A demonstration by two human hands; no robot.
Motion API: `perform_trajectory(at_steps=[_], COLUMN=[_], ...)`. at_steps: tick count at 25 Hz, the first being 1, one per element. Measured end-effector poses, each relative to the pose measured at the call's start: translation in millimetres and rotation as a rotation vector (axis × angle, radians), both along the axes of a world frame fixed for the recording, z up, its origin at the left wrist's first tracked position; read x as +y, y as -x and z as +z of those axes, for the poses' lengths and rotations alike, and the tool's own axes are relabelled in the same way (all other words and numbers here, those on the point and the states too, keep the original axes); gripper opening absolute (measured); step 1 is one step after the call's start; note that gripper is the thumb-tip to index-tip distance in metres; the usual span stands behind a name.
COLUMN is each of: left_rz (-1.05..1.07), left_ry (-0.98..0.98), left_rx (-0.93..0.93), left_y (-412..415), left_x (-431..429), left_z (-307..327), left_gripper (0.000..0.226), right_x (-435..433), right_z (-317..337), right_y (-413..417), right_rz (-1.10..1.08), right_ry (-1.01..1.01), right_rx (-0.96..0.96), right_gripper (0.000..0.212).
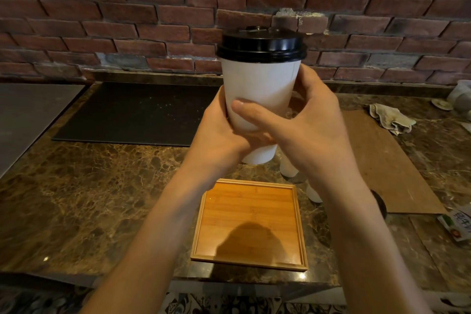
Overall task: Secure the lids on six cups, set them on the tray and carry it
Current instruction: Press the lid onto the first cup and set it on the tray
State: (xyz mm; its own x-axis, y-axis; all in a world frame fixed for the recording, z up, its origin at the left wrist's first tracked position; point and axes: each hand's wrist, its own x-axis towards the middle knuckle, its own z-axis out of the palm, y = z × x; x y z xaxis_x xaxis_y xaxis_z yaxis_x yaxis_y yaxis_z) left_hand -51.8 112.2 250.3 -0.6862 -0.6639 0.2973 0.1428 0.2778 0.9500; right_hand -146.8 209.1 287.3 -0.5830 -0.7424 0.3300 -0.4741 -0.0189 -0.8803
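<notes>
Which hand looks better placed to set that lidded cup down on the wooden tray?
Probably the left hand: it wraps low on the white cup, near its base. The right hand grips higher, and the tray lies below both.

Tall paper cup (257,89): plain white
Domed plastic lid (261,44): glossy black
Square bamboo tray (251,222): honey-orange, fine grain
Marble counter (102,186): brown, pale veining
Brick wall (127,7): dull red
Flat mat (137,113): black

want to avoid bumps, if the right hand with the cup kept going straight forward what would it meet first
Probably the brick wall behind the counter. The right hand holds the cup in the air, above the black mat, and nothing else shows in that line, though depth is unclear.
</notes>
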Motion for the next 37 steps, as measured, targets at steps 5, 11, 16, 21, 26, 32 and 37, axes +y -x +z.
perform_trajectory(at_steps=[5, 11, 16, 21, 26, 32, 37], left_rz=[0.025, -0.021, -0.119, -0.232, -0.339, -0.255, -0.099], left_ry=[-0.028, 0.019, 0.02, -0.019, -0.071, -0.061, 0.016], left_rx=[0.01, 0.002, -0.028, -0.024, -0.049, -0.025, -0.004], left_y=[2, -2, -8, -10, -11, -10, -6], left_x=[-2, -7, -12, -13, -17, -13, -9], left_z=[-3, 1, 8, 8, 5, 6, 9], left_gripper=[0.068, 0.073, 0.073, 0.071, 0.084, 0.077, 0.068], right_x=[-2, -3, 4, 8, 10, 7, 2], right_z=[-5, 1, 9, 7, 6, 7, 11], right_y=[-3, 3, 15, 26, 30, 25, 15], right_rz=[-0.024, 0.018, 0.174, 0.295, 0.419, 0.402, 0.297], right_ry=[-0.074, -0.036, -0.028, -0.076, -0.088, -0.068, -0.059], right_rx=[0.065, 0.078, -0.029, -0.16, -0.17, -0.188, -0.15], right_gripper=[0.09, 0.093, 0.088, 0.082, 0.075, 0.07, 0.078])
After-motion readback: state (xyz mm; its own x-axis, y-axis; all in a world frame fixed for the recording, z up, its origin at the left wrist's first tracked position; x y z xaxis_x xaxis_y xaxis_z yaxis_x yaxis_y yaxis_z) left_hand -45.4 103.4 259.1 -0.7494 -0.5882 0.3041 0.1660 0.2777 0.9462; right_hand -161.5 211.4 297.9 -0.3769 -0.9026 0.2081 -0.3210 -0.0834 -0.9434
